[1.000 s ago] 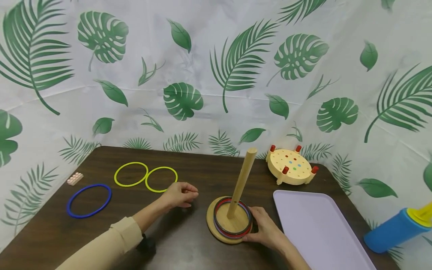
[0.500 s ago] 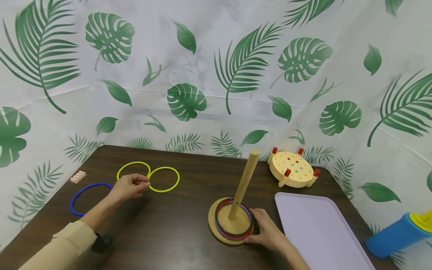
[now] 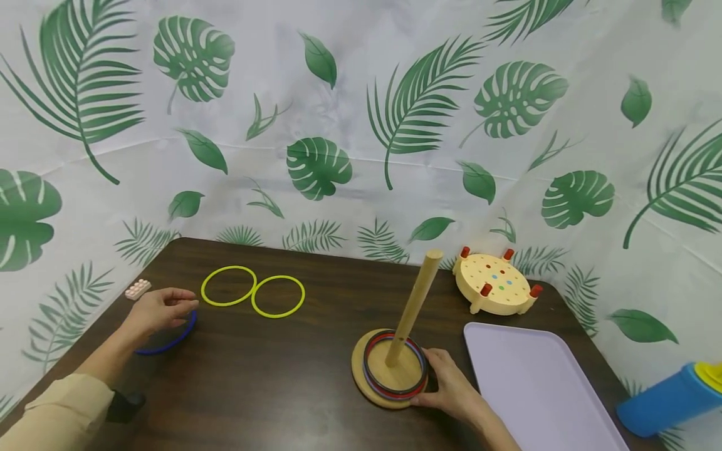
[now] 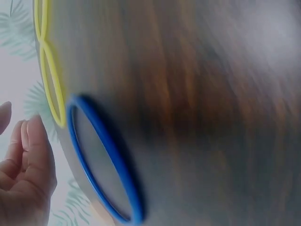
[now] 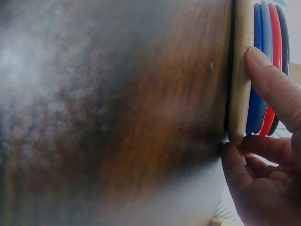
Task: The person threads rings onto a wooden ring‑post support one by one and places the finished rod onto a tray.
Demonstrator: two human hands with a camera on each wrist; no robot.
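In the head view my left hand (image 3: 160, 313) hovers over a blue ring (image 3: 169, 348) at the table's left, partly hiding it. Its fingers are loosely bent and hold nothing. The left wrist view shows that hand apart from the blue ring (image 4: 111, 149). My right hand (image 3: 451, 389) grips the edge of the round wooden base (image 3: 359, 376) of a ring-toss stand, whose wooden post (image 3: 418, 299) leans to the right in the head view. Stacked around the post are black, red, grey-blue and blue rings; in the right wrist view the thumb (image 5: 270, 84) lies against the base and ring stack (image 5: 277, 33).
Two yellow rings (image 3: 228, 304) lie side by side at the back left. A pink toy brick (image 3: 138, 289) sits by the left edge. On the right are a lilac tray (image 3: 530, 388), an upturned round cream piece with red-tipped legs (image 3: 491, 282) and a blue cylinder (image 3: 660, 404).
My left hand has swept left from the middle of the table, past the yellow rings, to above the blue ring. The right hand keeps its grip on the base.
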